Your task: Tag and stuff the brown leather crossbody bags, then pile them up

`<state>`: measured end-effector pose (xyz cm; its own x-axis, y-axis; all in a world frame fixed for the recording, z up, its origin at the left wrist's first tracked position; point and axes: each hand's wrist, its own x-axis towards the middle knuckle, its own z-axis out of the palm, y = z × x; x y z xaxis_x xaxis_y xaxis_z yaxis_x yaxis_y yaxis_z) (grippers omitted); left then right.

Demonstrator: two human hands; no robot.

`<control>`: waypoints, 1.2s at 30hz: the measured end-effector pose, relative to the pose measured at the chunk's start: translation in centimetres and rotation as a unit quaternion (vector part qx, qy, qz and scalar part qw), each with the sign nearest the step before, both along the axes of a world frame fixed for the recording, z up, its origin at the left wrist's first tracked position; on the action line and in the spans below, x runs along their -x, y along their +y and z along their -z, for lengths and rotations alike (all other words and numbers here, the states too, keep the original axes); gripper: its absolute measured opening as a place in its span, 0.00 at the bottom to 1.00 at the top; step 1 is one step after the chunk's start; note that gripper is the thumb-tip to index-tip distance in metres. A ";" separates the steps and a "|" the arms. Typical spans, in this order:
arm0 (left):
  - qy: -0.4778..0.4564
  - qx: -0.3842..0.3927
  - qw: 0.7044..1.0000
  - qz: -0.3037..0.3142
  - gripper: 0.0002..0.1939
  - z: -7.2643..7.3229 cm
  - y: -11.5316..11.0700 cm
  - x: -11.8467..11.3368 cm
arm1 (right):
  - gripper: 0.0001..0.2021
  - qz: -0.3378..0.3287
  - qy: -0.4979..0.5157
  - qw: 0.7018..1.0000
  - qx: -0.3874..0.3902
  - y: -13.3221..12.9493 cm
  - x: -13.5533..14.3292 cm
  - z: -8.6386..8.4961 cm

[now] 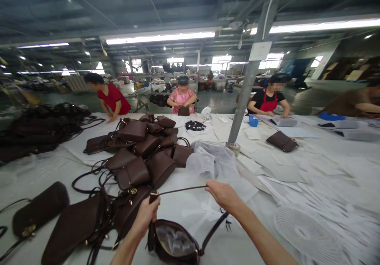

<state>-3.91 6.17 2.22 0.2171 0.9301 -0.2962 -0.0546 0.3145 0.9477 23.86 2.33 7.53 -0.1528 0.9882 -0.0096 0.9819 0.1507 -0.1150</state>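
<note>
- The left hand (148, 213) grasps the open bag's near-left end, by the dark leather beside a metal fitting; the right hand (223, 195) pinches the thin strap (183, 190), which runs taut between the hands.
- The open bag (166, 258) sits at the near edge of the view, about the centre, on the white-covered table (227, 255), just right of the heaped brown bags (133, 174).
- The strap could slip from the right fingertips, as the pinch looks small and the strap narrow.
- A hard pull could strain the fitting or tip the bag, since only its left end is held.
- The broad strap (214, 231), arching up at the bag's right end, could snag the right forearm if that arm drops.
- The clear stuffing (175, 239) could spill if the bag tilts, as the mouth gapes.
- The mouth faces up; the long axis runs left to right, slanting nearer towards the right end.
- Crumpled plastic (224, 158) lies beyond the hands.
</note>
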 end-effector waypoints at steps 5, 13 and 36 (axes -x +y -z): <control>-0.271 0.188 0.943 -0.042 0.16 0.9 -0.5 -3.0 | 0.11 -0.061 0.001 0.998 -0.007 -2.0 5.0 2.4; -0.362 0.219 0.903 -0.070 0.18 1.5 0.8 -2.3 | 0.07 -0.088 0.060 0.992 0.067 -3.4 7.9 4.7; 0.110 0.034 0.930 0.350 0.12 -3.2 -1.0 -6.2 | 0.16 -0.201 -0.012 0.978 0.047 0.0 4.8 -0.1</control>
